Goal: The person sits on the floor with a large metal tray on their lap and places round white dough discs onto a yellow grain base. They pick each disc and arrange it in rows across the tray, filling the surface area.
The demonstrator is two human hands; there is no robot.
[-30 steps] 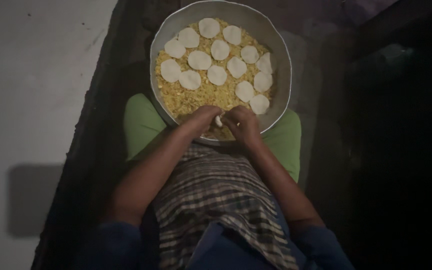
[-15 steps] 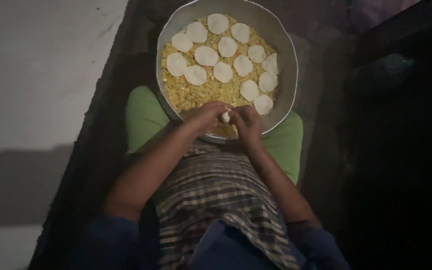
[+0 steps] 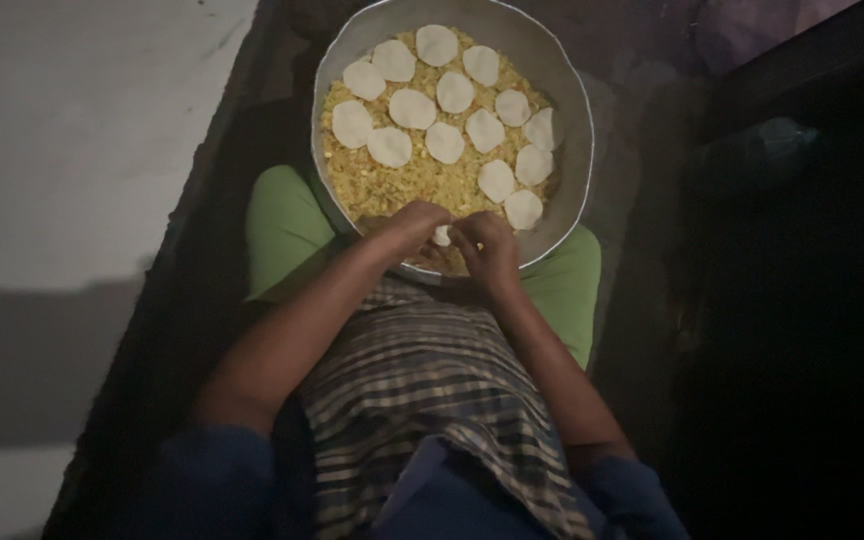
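Both hands pinching a bit of dough over a big metal bowl

The left hand (image 3: pixel 407 225) and right hand (image 3: pixel 487 248) met at the near rim of the round metal bowl (image 3: pixel 572 95), fingers closed on a small white dough piece (image 3: pixel 441 236) between them. The bowl sat on green-clad knees (image 3: pixel 282 225), filled with yellow crumbly mix (image 3: pixel 422 180) and topped with flat white dough discs (image 3: pixel 412 108). A striped cloth (image 3: pixel 422 380) covered the lap.

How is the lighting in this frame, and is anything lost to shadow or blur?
Head view: dim and uneven; the bowl and white discs are lit, the right side falls into near black. Left hand and right hand read slightly soft, pinching a small white piece; a shadow lies on the pale floor.
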